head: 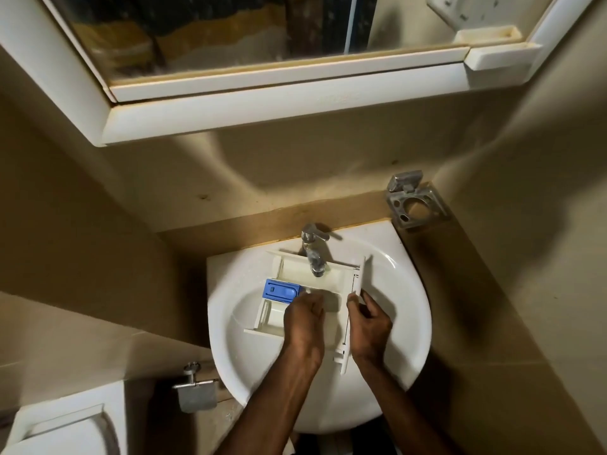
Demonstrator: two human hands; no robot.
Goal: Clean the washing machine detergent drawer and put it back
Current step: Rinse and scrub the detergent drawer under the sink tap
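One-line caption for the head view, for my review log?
Both hands, left hand and right hand, hold the white detergent drawer in the sink under the tap.

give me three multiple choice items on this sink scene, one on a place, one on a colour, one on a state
1. Where is the detergent drawer?
A. in the sink, under the tap
B. on the toilet lid
C. on the mirror shelf

2. What colour is the insert in the drawer?
A. red
B. blue
C. green

3. What is the right hand doing?
A. turning the tap
B. hanging idle
C. gripping the drawer's front panel

Answers:
1. A, the drawer lies across the sink bowl below the tap.
2. B, the insert at the drawer's left is bright blue.
3. C, the right hand has its fingers on the panel's edge, while the left hand reaches into the drawer.
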